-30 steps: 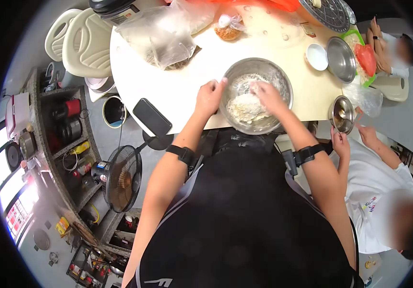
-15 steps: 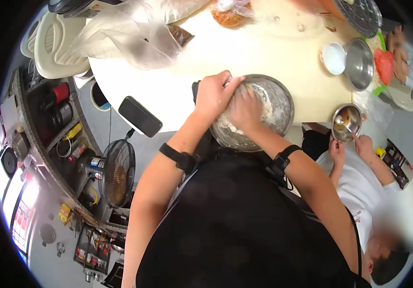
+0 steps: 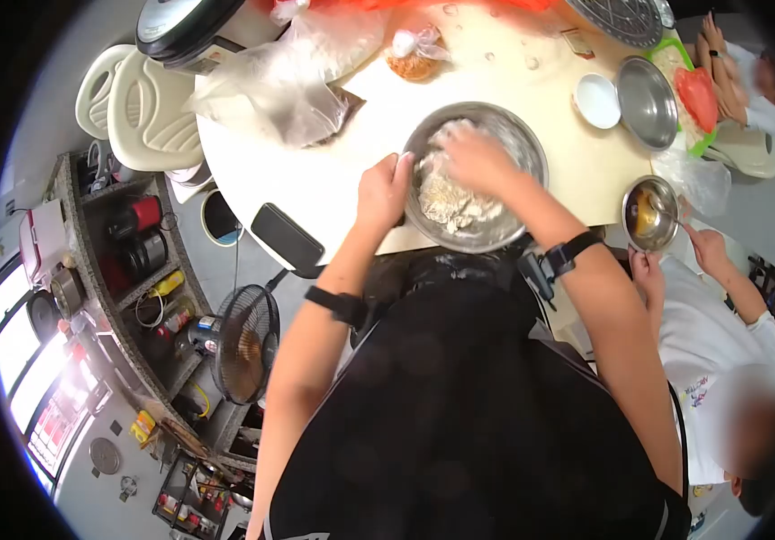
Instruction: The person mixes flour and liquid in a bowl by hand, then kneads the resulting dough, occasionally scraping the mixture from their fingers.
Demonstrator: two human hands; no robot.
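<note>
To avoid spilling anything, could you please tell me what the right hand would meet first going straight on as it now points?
Probably the far-left inner wall of the metal bowl; the right hand may brush the floury mixture first, as its depth is unclear.

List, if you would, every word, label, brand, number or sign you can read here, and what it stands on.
No text reads with certainty.
Co-worker's white T-shirt: chest lettering, too small and blurred.
Pedestal fan: pale label on its motor housing, too small.
</note>
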